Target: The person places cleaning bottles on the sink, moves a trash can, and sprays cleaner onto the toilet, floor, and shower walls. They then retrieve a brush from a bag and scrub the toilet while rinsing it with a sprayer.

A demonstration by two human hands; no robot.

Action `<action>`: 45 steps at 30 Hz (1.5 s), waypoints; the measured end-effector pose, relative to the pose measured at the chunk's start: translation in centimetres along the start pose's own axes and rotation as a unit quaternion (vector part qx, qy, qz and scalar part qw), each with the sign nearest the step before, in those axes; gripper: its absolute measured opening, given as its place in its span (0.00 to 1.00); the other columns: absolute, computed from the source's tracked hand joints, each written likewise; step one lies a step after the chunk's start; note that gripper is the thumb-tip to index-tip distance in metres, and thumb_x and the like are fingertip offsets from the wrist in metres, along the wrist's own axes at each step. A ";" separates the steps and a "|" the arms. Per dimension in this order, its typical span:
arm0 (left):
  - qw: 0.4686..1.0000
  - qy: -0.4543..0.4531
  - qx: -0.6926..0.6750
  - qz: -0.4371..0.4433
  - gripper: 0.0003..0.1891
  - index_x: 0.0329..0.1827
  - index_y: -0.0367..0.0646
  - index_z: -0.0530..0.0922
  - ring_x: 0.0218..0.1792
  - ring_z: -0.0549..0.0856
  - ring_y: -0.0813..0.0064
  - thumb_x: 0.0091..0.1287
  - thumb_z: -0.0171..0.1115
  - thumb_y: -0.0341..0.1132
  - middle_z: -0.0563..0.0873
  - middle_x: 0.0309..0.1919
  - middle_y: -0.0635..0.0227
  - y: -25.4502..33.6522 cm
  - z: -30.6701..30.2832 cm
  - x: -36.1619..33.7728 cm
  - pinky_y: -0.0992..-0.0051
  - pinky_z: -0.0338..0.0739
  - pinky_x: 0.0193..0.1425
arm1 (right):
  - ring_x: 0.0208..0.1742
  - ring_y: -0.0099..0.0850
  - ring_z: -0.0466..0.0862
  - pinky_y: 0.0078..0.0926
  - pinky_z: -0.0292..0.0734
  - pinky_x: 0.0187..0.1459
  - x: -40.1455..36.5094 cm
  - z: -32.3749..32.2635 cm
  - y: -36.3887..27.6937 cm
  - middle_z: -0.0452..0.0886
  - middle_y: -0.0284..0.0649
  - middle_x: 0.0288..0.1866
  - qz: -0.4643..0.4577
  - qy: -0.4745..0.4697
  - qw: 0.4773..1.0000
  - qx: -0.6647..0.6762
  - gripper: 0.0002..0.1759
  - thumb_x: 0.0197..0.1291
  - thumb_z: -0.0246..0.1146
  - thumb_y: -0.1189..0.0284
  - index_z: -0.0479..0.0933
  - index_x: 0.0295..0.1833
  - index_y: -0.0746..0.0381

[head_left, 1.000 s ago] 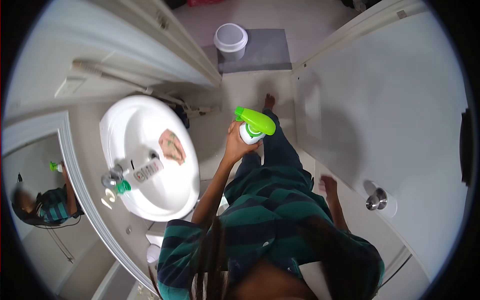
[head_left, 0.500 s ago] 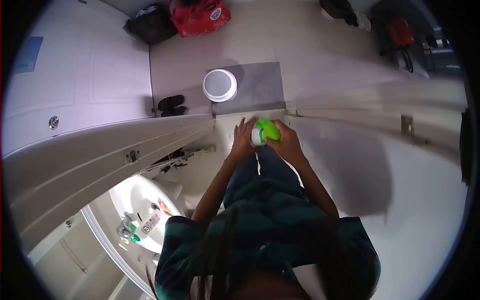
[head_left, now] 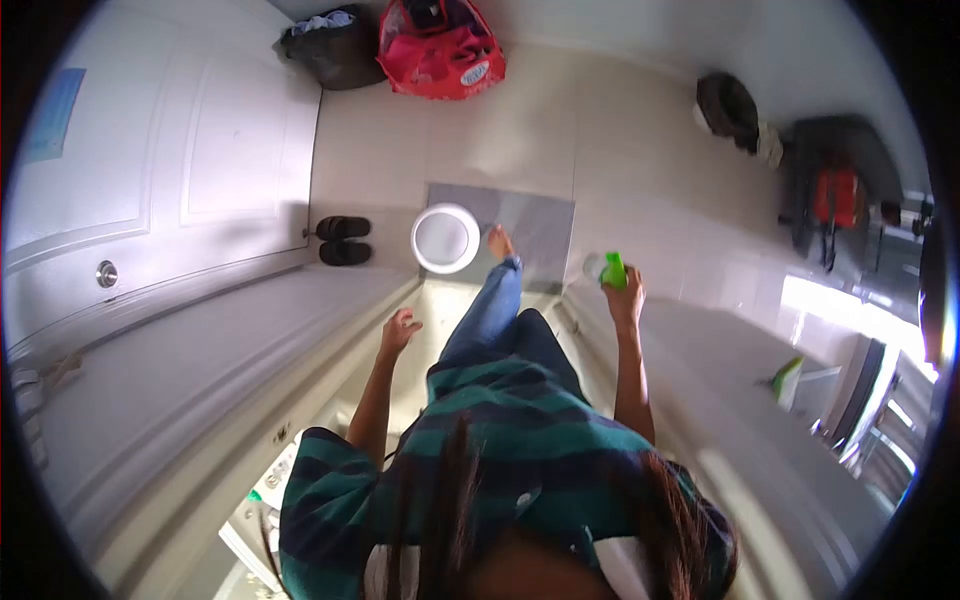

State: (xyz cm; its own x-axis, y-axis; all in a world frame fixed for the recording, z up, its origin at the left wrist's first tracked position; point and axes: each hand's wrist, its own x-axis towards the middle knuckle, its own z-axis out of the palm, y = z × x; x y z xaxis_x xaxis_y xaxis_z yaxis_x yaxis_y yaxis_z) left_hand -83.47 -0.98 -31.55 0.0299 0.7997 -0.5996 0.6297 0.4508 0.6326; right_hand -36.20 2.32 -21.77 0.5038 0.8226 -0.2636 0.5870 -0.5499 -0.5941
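My right hand (head_left: pixel 625 297) is closed round a bright green item (head_left: pixel 614 270), held out to the right over the floor beside the doorway. A pale, see-through part shows at the left of the green item, too blurred to make out. My left hand (head_left: pixel 401 330) hangs in the air near the left door frame, fingers apart and curled, with nothing in it. A round white container (head_left: pixel 446 239) stands on the grey mat (head_left: pixel 540 225), ahead of my left hand and beside my bare foot.
Black slippers (head_left: pixel 344 240) lie by the white door (head_left: pixel 160 150). A red bag (head_left: pixel 440 55) and a dark bag (head_left: pixel 335 50) stand at the far wall. At the right are a dark bag with a red patch (head_left: pixel 836 196) and door frames.
My hands have moved apart, the right one carrying the green item to the right. One foot now rests on the mat, and the view has shifted forward through the doorway.
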 end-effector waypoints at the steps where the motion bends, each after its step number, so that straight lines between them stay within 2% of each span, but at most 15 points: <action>1: 0.999 -0.019 -0.043 -0.012 0.27 0.51 0.36 0.74 0.48 0.81 0.62 0.49 0.71 0.39 0.81 0.46 0.55 -0.2 0.6 0.7 0.65 0.73 0.55 | 0.47 0.44 0.77 0.40 0.73 0.46 1.2 -0.3 -0.3 0.76 0.43 0.46 -0.003 0.001 0.999 -0.033 0.24 0.37 0.67 0.74 0.74 0.46 0.59; 6: 0.992 -0.018 -0.107 -0.067 0.25 0.54 0.38 0.74 0.44 0.83 0.66 0.54 0.68 0.38 0.83 0.46 0.57 8.6 0.4 1.5 0.70 0.77 0.49 | 0.46 0.43 0.77 0.40 0.74 0.45 10.1 2.0 -3.9 0.75 0.42 0.46 -0.055 -0.084 0.990 -0.103 0.24 0.36 0.67 0.74 0.74 0.46 0.58; 12: 0.959 0.081 -0.239 -0.130 0.23 0.55 0.38 0.74 0.47 0.81 0.71 0.58 0.65 0.38 0.83 0.46 0.59 9.0 0.6 4.8 0.72 0.73 0.54 | 0.49 0.45 0.75 0.37 0.72 0.50 21.5 11.9 -11.9 0.74 0.45 0.48 -0.220 -0.222 0.947 -0.075 0.26 0.36 0.65 0.75 0.73 0.48 0.60; 18: 0.846 0.251 -0.407 -0.235 0.23 0.57 0.40 0.73 0.41 0.80 0.78 0.63 0.57 0.45 0.83 0.46 0.65 8.7 5.4 8.1 0.78 0.72 0.43 | 0.51 0.46 0.75 0.37 0.72 0.51 34.1 32.8 -16.5 0.69 0.45 0.52 -0.362 -0.355 0.857 -0.095 0.27 0.38 0.64 0.76 0.70 0.50 0.58; 20: 0.830 0.198 -0.365 -0.372 0.25 0.56 0.39 0.74 0.44 0.80 0.75 0.61 0.59 0.46 0.82 0.45 0.64 9.6 7.1 8.3 0.78 0.72 0.43 | 0.51 0.48 0.74 0.39 0.72 0.51 36.4 39.1 -19.5 0.69 0.45 0.52 -0.381 -0.349 0.834 -0.193 0.27 0.38 0.64 0.77 0.69 0.50 0.58; 25: 0.778 0.135 -0.397 -0.468 0.25 0.57 0.46 0.72 0.46 0.81 0.74 0.58 0.62 0.46 0.83 0.46 0.67 11.0 14.0 10.5 0.69 0.72 0.47 | 0.48 0.50 0.76 0.47 0.73 0.44 44.4 57.8 -17.9 0.69 0.47 0.50 -0.359 -0.425 0.809 -0.191 0.20 0.46 0.55 0.79 0.67 0.48 0.58; 27: 0.824 0.128 -0.373 -0.407 0.25 0.57 0.46 0.72 0.46 0.81 0.74 0.58 0.62 0.46 0.83 0.46 0.67 10.4 16.8 11.6 0.70 0.72 0.47 | 0.49 0.49 0.76 0.48 0.72 0.46 45.2 60.0 -19.3 0.72 0.52 0.47 -0.385 -0.418 0.804 -0.174 0.19 0.47 0.53 0.79 0.68 0.48 0.59; 29: 0.764 0.127 -0.430 -0.464 0.19 0.56 0.36 0.72 0.50 0.79 0.70 0.64 0.57 0.34 0.81 0.49 0.61 16.5 11.4 18.2 0.71 0.71 0.56 | 0.48 0.49 0.76 0.48 0.71 0.46 45.0 63.3 -17.3 0.75 0.49 0.45 -0.498 -0.278 0.818 -0.075 0.25 0.43 0.54 0.82 0.66 0.52 0.60; 32: 0.746 0.180 -0.496 -0.407 0.21 0.58 0.37 0.71 0.52 0.78 0.71 0.63 0.59 0.34 0.80 0.50 0.59 19.1 9.9 23.1 0.72 0.68 0.59 | 0.50 0.53 0.75 0.43 0.73 0.48 43.6 57.9 -23.2 0.75 0.56 0.46 -0.399 -0.442 0.741 -0.311 0.32 0.45 0.58 0.78 0.61 0.61 0.69; 34: 0.726 0.183 -0.543 -0.382 0.21 0.58 0.36 0.71 0.52 0.77 0.71 0.63 0.58 0.33 0.80 0.50 0.59 19.9 9.0 25.4 0.71 0.68 0.59 | 0.54 0.40 0.77 0.37 0.73 0.53 44.7 50.6 -29.6 0.78 0.46 0.49 -0.421 -0.502 0.748 -0.105 0.30 0.44 0.64 0.74 0.69 0.58 0.61; 38: 0.742 0.157 -0.497 -0.421 0.21 0.58 0.34 0.70 0.52 0.77 0.69 0.64 0.58 0.32 0.79 0.50 0.58 24.0 3.6 30.2 0.72 0.69 0.59 | 0.35 0.38 0.84 0.34 0.79 0.37 57.1 45.6 -40.1 0.82 0.43 0.37 -0.350 -0.246 0.903 0.039 0.11 0.55 0.58 0.73 0.78 0.44 0.57; 39: 0.763 0.171 -0.470 -0.409 0.25 0.58 0.39 0.71 0.49 0.80 0.72 0.64 0.57 0.46 0.81 0.49 0.62 24.2 3.7 30.2 0.71 0.71 0.52 | 0.34 0.41 0.83 0.36 0.78 0.36 61.4 47.3 -40.9 0.82 0.46 0.34 -0.280 -0.234 0.931 0.020 0.08 0.55 0.55 0.74 0.79 0.39 0.60; 42: 0.808 0.119 -0.377 -0.436 0.26 0.58 0.39 0.71 0.49 0.80 0.71 0.62 0.59 0.47 0.81 0.48 0.61 21.7 6.1 29.3 0.71 0.71 0.52 | 0.40 0.42 0.82 0.38 0.76 0.42 73.3 54.6 -37.0 0.81 0.50 0.40 -0.338 -0.355 0.817 -0.304 0.14 0.52 0.59 0.66 0.78 0.41 0.63; 43: 0.732 0.140 -0.486 -0.457 0.26 0.58 0.39 0.71 0.49 0.80 0.71 0.62 0.59 0.47 0.81 0.49 0.61 24.4 3.3 31.6 0.71 0.71 0.52 | 0.45 0.37 0.82 0.36 0.74 0.46 75.4 56.9 -35.4 0.80 0.49 0.46 -0.355 -0.392 0.728 -0.436 0.18 0.52 0.59 0.64 0.77 0.47 0.63; 45: 0.747 0.147 -0.450 -0.468 0.26 0.58 0.39 0.71 0.49 0.80 0.71 0.62 0.59 0.46 0.81 0.49 0.61 25.6 3.3 31.9 0.70 0.71 0.52 | 0.40 0.40 0.83 0.39 0.75 0.43 77.9 60.3 -31.1 0.81 0.50 0.40 -0.319 -0.460 0.756 -0.340 0.18 0.47 0.62 0.64 0.78 0.43 0.63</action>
State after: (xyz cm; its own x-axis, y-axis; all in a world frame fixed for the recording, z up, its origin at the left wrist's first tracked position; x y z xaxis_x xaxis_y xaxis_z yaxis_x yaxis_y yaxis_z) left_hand -63.83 34.71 -36.11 -0.3507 -0.0393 -0.9357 -0.5116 0.8449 0.1563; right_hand -53.44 92.22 -69.64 -0.4891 0.5327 -0.6907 0.8721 0.3109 -0.3778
